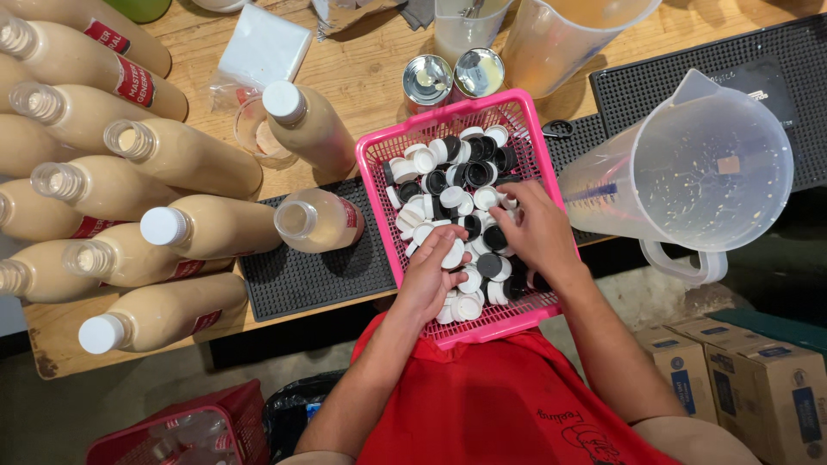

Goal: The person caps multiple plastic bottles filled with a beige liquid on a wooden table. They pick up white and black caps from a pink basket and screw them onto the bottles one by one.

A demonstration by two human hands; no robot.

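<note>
- Both of my hands work inside the pink basket (372,164) of loose bottle caps, which sits on the wooden counter (362,69) at the near edge, between the black rubber mat (301,275) on the left and the large empty measuring jug (706,172) on the right.
- My left hand (428,280) curls over the near half of the heap, fingertips pinching a white cap (453,254); the grip is narrow and holding that cap.
- My right hand (536,232) lies on the right side of the pile with fingers bent into the caps; I cannot tell whether it holds one.
- The step in hand, as I judge it, is picking caps out of the mix of white and black ones.
- An uncapped bottle (314,220) of beige liquid stands on the mat just left of the basket; more bottles, some capped and some open, crowd the far left.
- The next move calls for lifting the white cap clear and carrying it left over the open neck without knocking it.
</note>
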